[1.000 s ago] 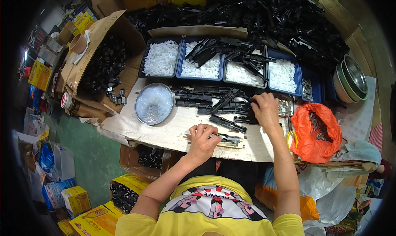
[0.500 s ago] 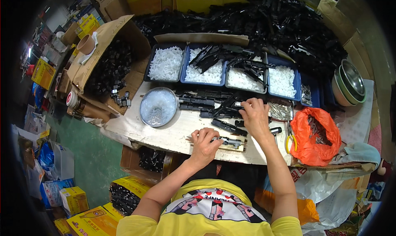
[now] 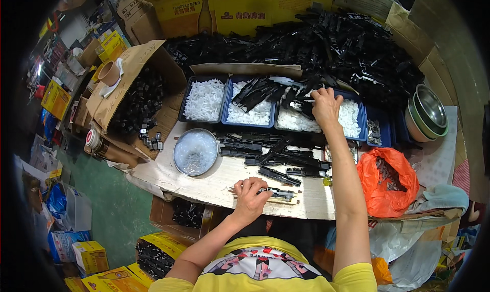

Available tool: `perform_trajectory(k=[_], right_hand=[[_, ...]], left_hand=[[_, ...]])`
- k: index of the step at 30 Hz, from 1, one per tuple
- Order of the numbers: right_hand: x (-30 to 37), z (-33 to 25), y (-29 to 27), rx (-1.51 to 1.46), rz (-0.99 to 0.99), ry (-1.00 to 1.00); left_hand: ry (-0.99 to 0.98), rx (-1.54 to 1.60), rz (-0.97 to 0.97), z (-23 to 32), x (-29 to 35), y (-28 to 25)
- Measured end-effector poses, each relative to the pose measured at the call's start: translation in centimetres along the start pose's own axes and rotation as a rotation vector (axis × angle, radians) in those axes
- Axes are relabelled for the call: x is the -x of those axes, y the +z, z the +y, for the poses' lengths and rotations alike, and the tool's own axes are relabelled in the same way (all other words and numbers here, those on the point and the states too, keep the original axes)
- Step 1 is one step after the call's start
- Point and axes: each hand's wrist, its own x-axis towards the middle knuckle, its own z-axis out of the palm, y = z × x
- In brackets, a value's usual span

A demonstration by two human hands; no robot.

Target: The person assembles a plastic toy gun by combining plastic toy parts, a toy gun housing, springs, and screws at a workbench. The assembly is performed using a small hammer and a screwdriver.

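At the table's near edge, my left hand (image 3: 250,196) has its fingers closed around a narrow black-and-silver mechanical part (image 3: 279,193), which lies on a small wooden block. My right hand (image 3: 326,107) reaches far over the trays, its fingers curled down beside black parts (image 3: 302,106) lying on the third tray of white plastic pieces (image 3: 293,121); its fingertips are hidden. Between my hands, several long black assemblies (image 3: 286,159) lie in a loose row on the white tabletop (image 3: 204,190). One shorter black piece (image 3: 279,176) rests just above my left hand.
A round metal bowl (image 3: 195,152) with clear, pale contents stands left. An orange-red plastic bag (image 3: 388,182) of small parts and stacked bowls (image 3: 427,111) sit right. Behind the trays rises a heap of black parts (image 3: 326,47). An open carton (image 3: 102,105) spills small black pieces.
My right hand has moved from the row of black assemblies up and away to the trays. My left hand stays on the same part. The view has tilted slightly.
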Motion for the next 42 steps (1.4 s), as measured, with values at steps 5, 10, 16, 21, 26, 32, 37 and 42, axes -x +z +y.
perform_trajectory(k=[5,10,16,21,26,32,37,42], right_hand=[[0.2,1.1,-1.1,-0.136,0.153,-0.154],[5.0,-1.9,-7.1,-0.747,-0.107,0.083],[14.6,-6.8,-9.6,-0.585,-0.356,-0.063],[17.6,-10.2,-9.3,-0.538,-0.349,-0.216],[17.9,-12.0,-9.1,-0.523,-0.362,-0.236],[18.1,-12.7,-7.8,-0.482,-0.355,-0.254],[18.2,-12.5,-7.8,-0.452,-0.346,-0.265],[18.4,-9.9,-9.7,-0.556,-0.273,-0.062]], left_hand=[[-0.007,0.006,0.010,-0.3,-0.3,0.0],[-0.062,0.084,0.018,-0.7,-0.9,-0.6],[-0.201,0.144,0.088,-1.8,0.7,-2.3],[-0.225,0.102,0.093,-2.5,1.7,-3.4],[-0.240,0.088,0.104,-2.8,1.8,-3.6],[-0.259,0.111,0.112,-3.2,2.1,-3.2],[-0.235,0.123,0.088,-3.1,1.5,-3.2],[-0.202,0.159,0.021,-1.7,-0.2,-4.1]])
